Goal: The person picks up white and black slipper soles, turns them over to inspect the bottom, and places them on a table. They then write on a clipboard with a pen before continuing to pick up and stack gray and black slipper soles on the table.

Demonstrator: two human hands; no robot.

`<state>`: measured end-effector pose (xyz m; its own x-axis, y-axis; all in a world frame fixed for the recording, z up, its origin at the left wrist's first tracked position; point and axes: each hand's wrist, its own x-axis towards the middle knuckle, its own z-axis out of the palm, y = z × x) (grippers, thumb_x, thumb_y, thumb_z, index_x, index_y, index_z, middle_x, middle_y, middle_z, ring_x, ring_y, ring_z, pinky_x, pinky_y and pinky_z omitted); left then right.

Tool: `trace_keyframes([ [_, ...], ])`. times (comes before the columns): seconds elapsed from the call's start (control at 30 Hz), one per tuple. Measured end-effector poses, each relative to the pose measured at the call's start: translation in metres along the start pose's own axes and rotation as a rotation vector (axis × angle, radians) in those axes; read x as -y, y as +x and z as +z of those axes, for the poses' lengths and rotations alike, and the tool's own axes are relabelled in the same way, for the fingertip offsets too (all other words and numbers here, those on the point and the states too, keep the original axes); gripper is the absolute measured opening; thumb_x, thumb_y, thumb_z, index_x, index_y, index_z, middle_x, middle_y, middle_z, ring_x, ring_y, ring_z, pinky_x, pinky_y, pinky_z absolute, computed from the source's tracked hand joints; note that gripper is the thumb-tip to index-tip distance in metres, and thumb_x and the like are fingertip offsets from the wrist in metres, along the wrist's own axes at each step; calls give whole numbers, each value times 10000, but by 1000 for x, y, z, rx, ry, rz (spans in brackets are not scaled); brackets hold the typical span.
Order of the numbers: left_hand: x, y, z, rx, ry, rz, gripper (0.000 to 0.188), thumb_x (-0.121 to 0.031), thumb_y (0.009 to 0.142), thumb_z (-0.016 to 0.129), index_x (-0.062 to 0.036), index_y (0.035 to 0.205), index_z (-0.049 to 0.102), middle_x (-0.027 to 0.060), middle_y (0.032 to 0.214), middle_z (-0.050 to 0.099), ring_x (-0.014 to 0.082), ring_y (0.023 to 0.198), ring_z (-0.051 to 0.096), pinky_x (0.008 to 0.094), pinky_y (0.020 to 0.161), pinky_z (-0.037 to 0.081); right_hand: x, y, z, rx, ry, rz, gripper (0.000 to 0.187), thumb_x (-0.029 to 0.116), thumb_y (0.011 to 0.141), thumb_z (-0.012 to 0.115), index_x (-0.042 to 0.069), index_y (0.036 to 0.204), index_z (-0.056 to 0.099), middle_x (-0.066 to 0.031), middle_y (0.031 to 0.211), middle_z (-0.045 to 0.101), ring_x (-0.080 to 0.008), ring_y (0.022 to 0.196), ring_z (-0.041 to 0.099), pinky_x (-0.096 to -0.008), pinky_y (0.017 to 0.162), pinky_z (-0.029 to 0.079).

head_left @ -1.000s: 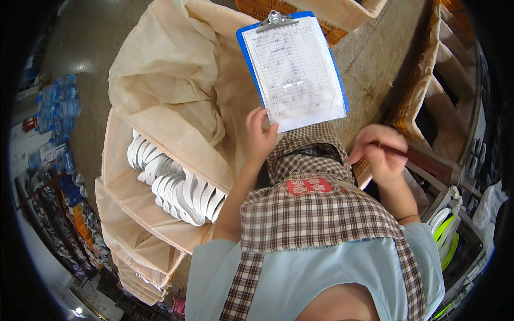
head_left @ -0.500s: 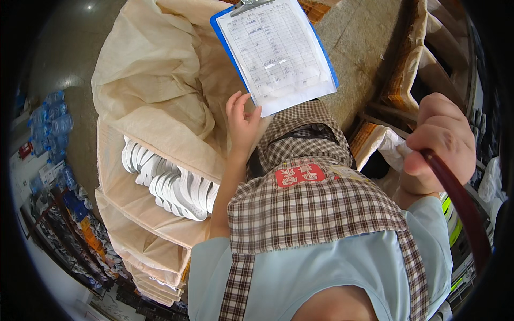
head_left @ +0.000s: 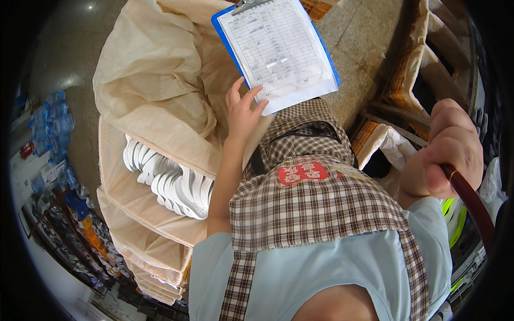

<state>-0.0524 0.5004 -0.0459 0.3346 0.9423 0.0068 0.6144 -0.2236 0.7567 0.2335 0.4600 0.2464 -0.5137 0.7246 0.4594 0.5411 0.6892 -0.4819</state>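
Grasping the rod (head_left: 474, 207): right hand (head_left: 454, 147), fingers clenched. Touching paper (head_left: 284, 53) on clipboard (head_left: 227, 45): left hand (head_left: 244, 113), fingers spread, released.

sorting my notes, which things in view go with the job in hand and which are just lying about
In use, it seems:
blue clipboard and paper, left hand at their lower corner
dark red pen-like stick, in right hand

Apparently just around:
white footwear in cloth-lined bin
water bottles
orange crates
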Motion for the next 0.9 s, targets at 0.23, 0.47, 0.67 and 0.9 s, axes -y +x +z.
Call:
trace_keyframes([
  [0.23, 4, 12, -4, 29, 165, 163, 321, -265, 699, 760, -171, 999, 698, 134, 1363, 385, 368, 1263, 298, 450, 1040, 280, 9, -4, 25, -278, -144, 125, 571, 599, 771, 560, 62, 594, 477, -29, 509, 361, -159, 452, 385, -292, 452, 333],
  [0.47, 7, 18, -4, 26, 240, 205, 274, -255, 694, 762, -191, 956, 711, 102, 1352, 420, 364, 1266, 312, 458, 1028, 293, -1, 4, 10, -93, -59, 6, 548, 577, 753, 582, 56, 612, 489, -30, 515, 378, -161, 465, 395, -286, 448, 331],
  [0.67, 8, 25, -4, 6, 226, 217, 194, -236, 704, 752, -174, 887, 729, 91, 1304, 477, 354, 1245, 346, 447, 1017, 309, 1, -7, 24, -229, -192, 116, 586, 624, 729, 553, 62, 584, 470, -35, 509, 373, -171, 450, 376, -286, 448, 330],
  [0.9, 6, 37, -11, 12, 186, 222, 142, -242, 744, 727, -147, 849, 732, 61, 1225, 542, 258, 1099, 463, 386, 928, 377, -11, 1, 7, -121, -90, 15, 539, 547, 774, 603, 53, 593, 488, -46, 511, 392, -172, 458, 390, -291, 449, 328],
])
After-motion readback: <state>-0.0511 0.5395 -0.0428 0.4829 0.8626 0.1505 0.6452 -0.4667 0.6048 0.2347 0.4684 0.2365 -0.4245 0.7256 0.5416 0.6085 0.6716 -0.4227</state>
